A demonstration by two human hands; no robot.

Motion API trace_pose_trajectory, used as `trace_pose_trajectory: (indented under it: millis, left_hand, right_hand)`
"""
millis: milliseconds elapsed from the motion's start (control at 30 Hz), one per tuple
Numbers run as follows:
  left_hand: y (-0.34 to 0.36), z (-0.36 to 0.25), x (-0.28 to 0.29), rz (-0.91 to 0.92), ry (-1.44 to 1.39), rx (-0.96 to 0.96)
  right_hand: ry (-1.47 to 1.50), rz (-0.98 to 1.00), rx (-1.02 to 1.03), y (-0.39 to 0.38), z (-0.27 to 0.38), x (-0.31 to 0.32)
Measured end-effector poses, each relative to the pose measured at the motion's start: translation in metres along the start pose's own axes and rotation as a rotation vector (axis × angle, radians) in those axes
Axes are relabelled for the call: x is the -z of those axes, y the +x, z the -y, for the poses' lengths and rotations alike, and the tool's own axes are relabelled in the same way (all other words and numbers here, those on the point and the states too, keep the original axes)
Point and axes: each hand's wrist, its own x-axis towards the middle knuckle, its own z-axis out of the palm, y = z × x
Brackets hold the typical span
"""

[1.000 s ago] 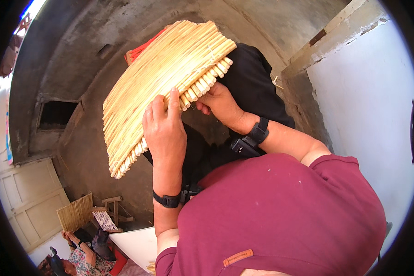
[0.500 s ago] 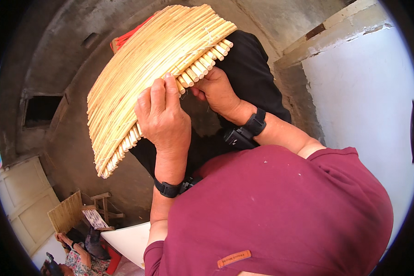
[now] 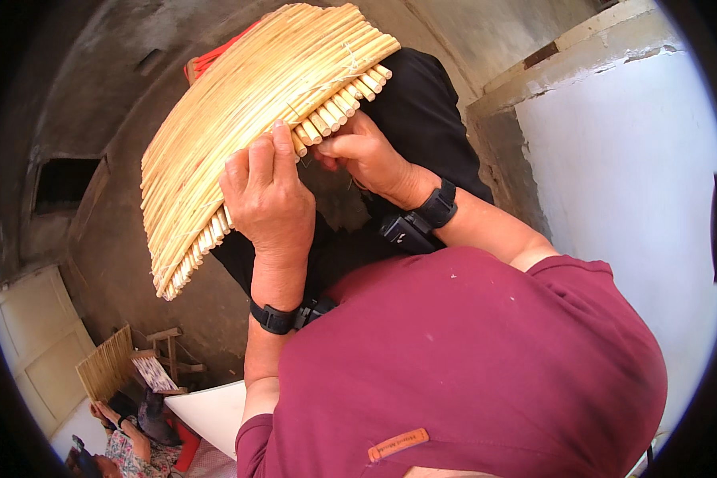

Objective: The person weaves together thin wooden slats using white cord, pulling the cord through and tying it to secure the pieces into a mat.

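Observation:
A thick mat of straw-coloured stalks (image 3: 247, 119), sewn side by side with thin thread, lies tilted over my lap. A row of cut stalk ends (image 3: 327, 118) sticks out along its near edge. My left hand (image 3: 269, 191) grips this edge, its fingers bent over the top and the index fingertip pressed down near the stitching. Just right of it, my right hand (image 3: 370, 159) is closed below the stalk ends, thumb and fingers pinched together. A fine strand hangs near there, but what the right fingers hold is hidden.
Something red (image 3: 207, 62) shows behind the mat. A white wall (image 3: 629, 151) stands at the right. At lower left another person (image 3: 131, 446) sits with a similar stalk panel (image 3: 107, 365), beside a wooden stool (image 3: 171, 350) and a white board (image 3: 211, 410).
The whole scene has shifted slightly left and up in the view. My left hand keeps its hold on the mat edge; my right hand's thumb has turned slightly beneath the stalk ends.

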Motion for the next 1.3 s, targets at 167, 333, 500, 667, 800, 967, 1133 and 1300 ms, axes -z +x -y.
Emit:
trace_pose_trajectory:
  millis: [167, 333, 500, 667, 800, 967, 1133, 1300]
  left_hand:
    - [-0.006, 0.002, -0.002, -0.029, -0.009, -0.007]
    - [-0.009, 0.000, -0.005, -0.046, 0.004, -0.011]
    - [-0.012, 0.002, -0.006, -0.042, -0.009, -0.005]
    - [-0.013, 0.003, -0.006, -0.043, -0.032, 0.003]
    - [-0.012, 0.006, -0.003, -0.040, -0.056, 0.004]
    - [-0.012, 0.005, -0.001, 0.021, -0.075, 0.028]
    - [-0.012, 0.007, -0.002, -0.033, -0.076, 0.005]
    - [-0.016, 0.007, 0.025, -0.023, -0.256, -0.038]
  right_hand:
    - [0.207, 0.031, -0.056, -0.007, 0.000, -0.001]
    - [0.061, -0.212, -0.185, 0.004, 0.012, -0.025]
    - [0.133, -0.494, -0.214, 0.008, 0.010, -0.044]
    - [0.194, -0.535, -0.186, 0.008, 0.010, -0.049]
    - [0.082, -0.536, -0.135, 0.007, 0.010, -0.053]
    - [0.223, -0.491, -0.041, 0.011, 0.000, -0.045]
    - [0.283, -0.424, -0.089, 0.009, 0.005, -0.050]
    - [0.077, -0.270, -0.084, 0.007, -0.003, -0.027]
